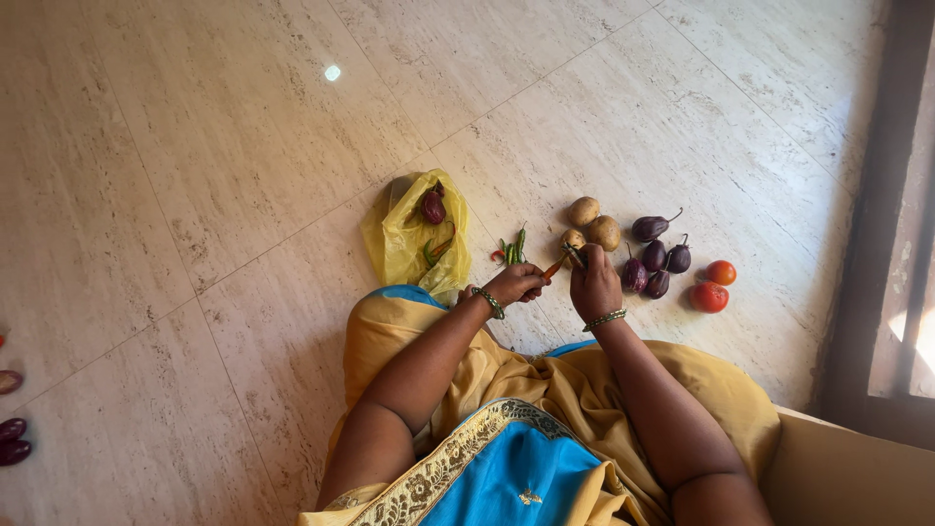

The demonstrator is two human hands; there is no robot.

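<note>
I sit on a tiled floor in yellow and blue cloth. My left hand (513, 283) pinches one end of a thin reddish chilli (553, 267). My right hand (595, 283) is closed around a small dark object at the chilli's other end; what it is cannot be told. Just beyond the hands lie a few green chillies (516, 244) and a red one. Three potatoes (594, 226) lie beyond my right hand. Several small purple aubergines (656, 256) lie to their right, then two red tomatoes (714, 285).
A yellow plastic bag (409, 239) lies open on the floor to the left, with an aubergine and chillies inside. More aubergines (12, 440) lie at the far left edge. A dark door frame (877, 214) runs along the right, a cardboard box (847, 477) at lower right.
</note>
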